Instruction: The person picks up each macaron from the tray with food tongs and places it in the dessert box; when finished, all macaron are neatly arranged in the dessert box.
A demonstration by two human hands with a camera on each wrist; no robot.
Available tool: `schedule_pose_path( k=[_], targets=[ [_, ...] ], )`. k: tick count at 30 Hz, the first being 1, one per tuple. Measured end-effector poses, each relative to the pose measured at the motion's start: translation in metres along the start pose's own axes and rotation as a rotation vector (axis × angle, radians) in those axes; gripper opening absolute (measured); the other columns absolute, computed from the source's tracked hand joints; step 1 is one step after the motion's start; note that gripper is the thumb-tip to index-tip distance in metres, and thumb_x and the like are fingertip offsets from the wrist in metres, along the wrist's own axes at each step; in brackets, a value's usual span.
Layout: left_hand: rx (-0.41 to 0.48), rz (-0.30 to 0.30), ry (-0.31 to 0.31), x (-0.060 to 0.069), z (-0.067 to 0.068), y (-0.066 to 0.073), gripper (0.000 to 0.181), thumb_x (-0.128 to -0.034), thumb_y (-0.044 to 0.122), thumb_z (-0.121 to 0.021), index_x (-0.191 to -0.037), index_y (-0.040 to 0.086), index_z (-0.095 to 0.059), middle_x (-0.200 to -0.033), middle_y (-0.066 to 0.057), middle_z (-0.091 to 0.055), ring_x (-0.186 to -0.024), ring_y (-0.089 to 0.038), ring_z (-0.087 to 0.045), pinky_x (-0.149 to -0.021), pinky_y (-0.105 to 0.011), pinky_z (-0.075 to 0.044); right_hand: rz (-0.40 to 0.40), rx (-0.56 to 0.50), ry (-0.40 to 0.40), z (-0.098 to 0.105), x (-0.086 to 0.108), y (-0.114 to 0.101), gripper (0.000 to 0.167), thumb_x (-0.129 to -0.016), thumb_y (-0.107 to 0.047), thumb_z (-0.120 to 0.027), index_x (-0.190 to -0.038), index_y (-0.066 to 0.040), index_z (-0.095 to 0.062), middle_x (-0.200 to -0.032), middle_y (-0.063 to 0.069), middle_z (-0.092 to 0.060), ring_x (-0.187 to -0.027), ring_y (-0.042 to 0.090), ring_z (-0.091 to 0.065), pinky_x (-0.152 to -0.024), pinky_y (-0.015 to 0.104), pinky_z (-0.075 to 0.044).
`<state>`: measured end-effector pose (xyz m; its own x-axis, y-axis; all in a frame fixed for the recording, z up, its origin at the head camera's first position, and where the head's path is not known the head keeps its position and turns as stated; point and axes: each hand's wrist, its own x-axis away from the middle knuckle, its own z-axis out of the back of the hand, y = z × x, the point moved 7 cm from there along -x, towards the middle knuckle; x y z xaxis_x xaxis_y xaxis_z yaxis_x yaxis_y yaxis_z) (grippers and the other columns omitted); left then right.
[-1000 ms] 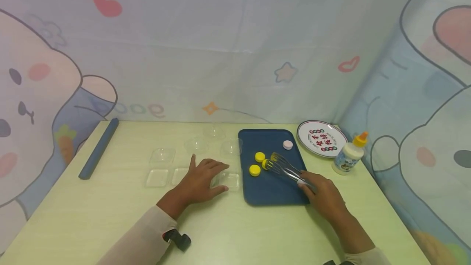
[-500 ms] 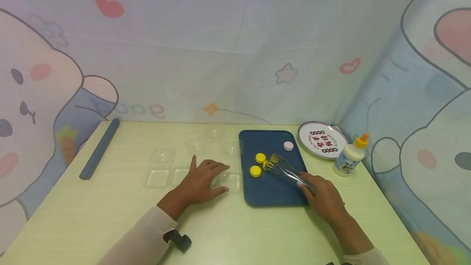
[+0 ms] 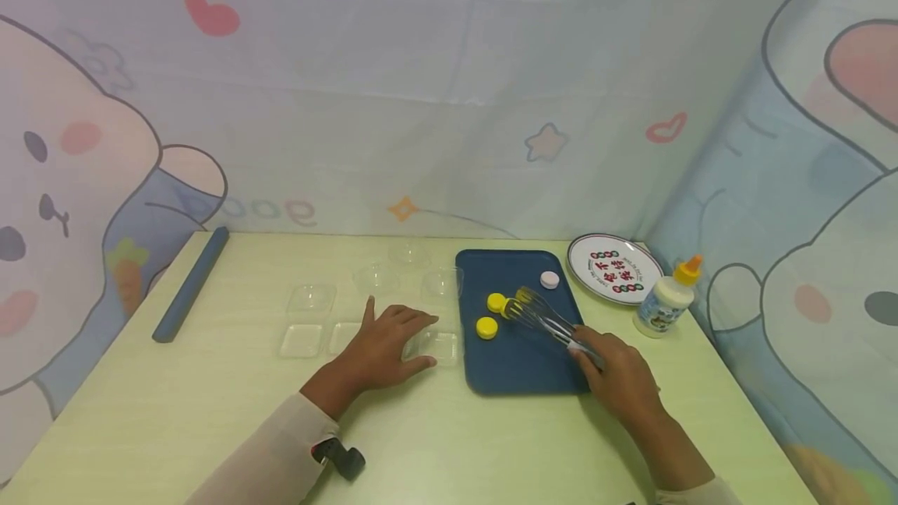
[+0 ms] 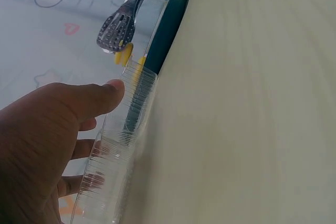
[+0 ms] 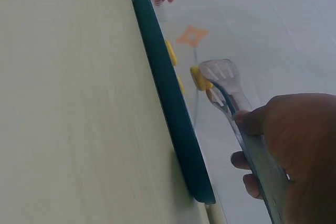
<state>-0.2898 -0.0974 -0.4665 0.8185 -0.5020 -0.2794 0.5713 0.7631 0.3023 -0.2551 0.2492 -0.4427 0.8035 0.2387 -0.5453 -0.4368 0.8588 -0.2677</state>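
My right hand [image 3: 623,376] grips metal tongs [image 3: 554,326] over the blue tray [image 3: 526,376]. In the right wrist view the tongs [image 5: 223,77] have a yellow disc [image 5: 198,78] at their tips, raised above the tray. Two other yellow discs [image 3: 486,327] lie on the tray, with a pale pink one [image 3: 549,280] near its back right. My left hand [image 3: 379,345] lies with fingers spread over the clear plastic containers; the left wrist view has its thumb and fingers [image 4: 86,100] at the rim of a clear container [image 4: 118,145].
More clear containers [image 3: 310,298] stand left of the tray. A blue-grey bar [image 3: 191,285] lies at the table's left. Behind and right of the tray are a patterned white plate [image 3: 599,273] and a white bottle with a yellow cap [image 3: 662,306]. A printed cloth hangs behind.
The tongs and the yellow disc at their tips have risen slightly. My left hand has stayed in place over the containers.
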Motion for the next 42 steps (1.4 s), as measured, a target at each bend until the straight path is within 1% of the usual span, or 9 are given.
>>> schedule_pose_path(
  k=[3, 6, 13, 18, 22, 25, 28, 36, 42],
  targets=[
    [0.006, 0.004, -0.005, 0.000, -0.001, -0.001, 0.062, -0.0966, 0.044, -0.082, -0.151, 0.020, -0.064, -0.150, -0.004, -0.069, -0.143, -0.033, -0.060, -0.120, -0.091, -0.018, 0.056, -0.009, 0.057, 0.002, 0.002, -0.005, 0.035, -0.086, -0.004, -0.091, -0.120, -0.008, -0.080, -0.108, 0.012, -0.083, -0.090, 0.030, -0.080, -0.071, 0.050, -0.063],
    [0.005, 0.005, -0.004, 0.001, -0.001, -0.001, 0.062, -0.0966, 0.044, -0.082, -0.151, 0.020, -0.065, -0.150, -0.004, -0.069, -0.143, -0.033, -0.060, -0.120, -0.091, -0.018, 0.099, -0.029, 0.080, 0.003, 0.003, -0.011, 0.036, -0.084, -0.003, -0.092, -0.118, -0.008, -0.081, -0.115, 0.011, -0.084, -0.094, 0.029, -0.081, -0.073, 0.048, -0.064],
    [-0.004, -0.006, 0.004, 0.001, -0.001, 0.000, 0.061, -0.0966, 0.044, -0.082, -0.150, 0.020, -0.065, -0.148, -0.004, -0.070, -0.142, -0.033, -0.061, -0.119, -0.092, -0.019, 0.157, -0.069, 0.084, 0.002, 0.005, -0.023, 0.034, -0.083, -0.003, -0.092, -0.115, -0.008, -0.081, -0.120, 0.010, -0.083, -0.101, 0.028, -0.081, -0.076, 0.047, -0.065],
    [0.001, -0.009, 0.007, 0.000, 0.000, 0.001, 0.062, -0.0967, 0.045, -0.082, -0.150, 0.020, -0.065, -0.148, -0.004, -0.070, -0.142, -0.033, -0.061, -0.119, -0.091, -0.020, 0.184, -0.101, 0.061, -0.003, 0.004, -0.032, 0.038, -0.085, -0.006, -0.091, -0.121, -0.009, -0.080, -0.122, 0.009, -0.083, -0.103, 0.028, -0.081, -0.078, 0.047, -0.065],
    [-0.001, -0.007, 0.005, 0.000, 0.000, 0.000, 0.062, -0.0967, 0.044, -0.082, -0.151, 0.020, -0.065, -0.148, -0.004, -0.070, -0.143, -0.033, -0.061, -0.120, -0.091, -0.019, 0.190, -0.116, 0.031, -0.009, 0.003, -0.038, 0.043, -0.087, -0.010, -0.091, -0.128, -0.011, -0.079, -0.117, 0.008, -0.083, -0.096, 0.023, -0.081, -0.073, 0.042, -0.064],
    [-0.010, -0.008, 0.001, 0.000, -0.001, 0.000, 0.062, -0.0970, 0.045, -0.082, -0.151, 0.020, -0.065, -0.148, -0.004, -0.070, -0.143, -0.032, -0.061, -0.119, -0.091, -0.020, 0.227, -0.121, 0.028, -0.014, 0.001, -0.045, 0.045, -0.086, -0.011, -0.091, -0.129, -0.012, -0.079, -0.113, 0.006, -0.083, -0.090, 0.019, -0.079, -0.069, 0.037, -0.062],
    [-0.006, -0.001, -0.003, 0.000, -0.002, 0.000, 0.062, -0.0970, 0.046, -0.082, -0.151, 0.020, -0.065, -0.148, -0.003, -0.070, -0.143, -0.032, -0.061, -0.120, -0.091, -0.019, 0.274, -0.123, 0.025, -0.018, -0.001, -0.055, 0.044, -0.085, -0.011, -0.091, -0.127, -0.012, -0.080, -0.115, 0.004, -0.083, -0.090, 0.017, -0.078, -0.069, 0.035, -0.062],
    [-0.002, 0.008, -0.020, 0.001, -0.002, 0.001, 0.064, -0.0969, 0.047, -0.082, -0.153, 0.020, -0.063, -0.150, -0.003, -0.070, -0.142, -0.032, -0.062, -0.121, -0.091, -0.017, 0.337, -0.113, 0.028, -0.024, -0.005, -0.075, 0.042, -0.085, -0.011, -0.092, -0.125, -0.011, -0.079, -0.115, 0.003, -0.083, -0.092, 0.019, -0.080, -0.071, 0.037, -0.064],
    [-0.012, 0.006, -0.015, 0.000, 0.000, 0.000, 0.065, -0.0966, 0.047, -0.082, -0.153, 0.021, -0.063, -0.149, -0.003, -0.070, -0.142, -0.032, -0.062, -0.121, -0.091, -0.017, 0.331, -0.098, 0.018, -0.027, -0.008, -0.081, 0.045, -0.086, -0.012, -0.092, -0.129, -0.012, -0.078, -0.105, 0.004, -0.082, -0.084, 0.017, -0.077, -0.065, 0.034, -0.061]
  ],
)
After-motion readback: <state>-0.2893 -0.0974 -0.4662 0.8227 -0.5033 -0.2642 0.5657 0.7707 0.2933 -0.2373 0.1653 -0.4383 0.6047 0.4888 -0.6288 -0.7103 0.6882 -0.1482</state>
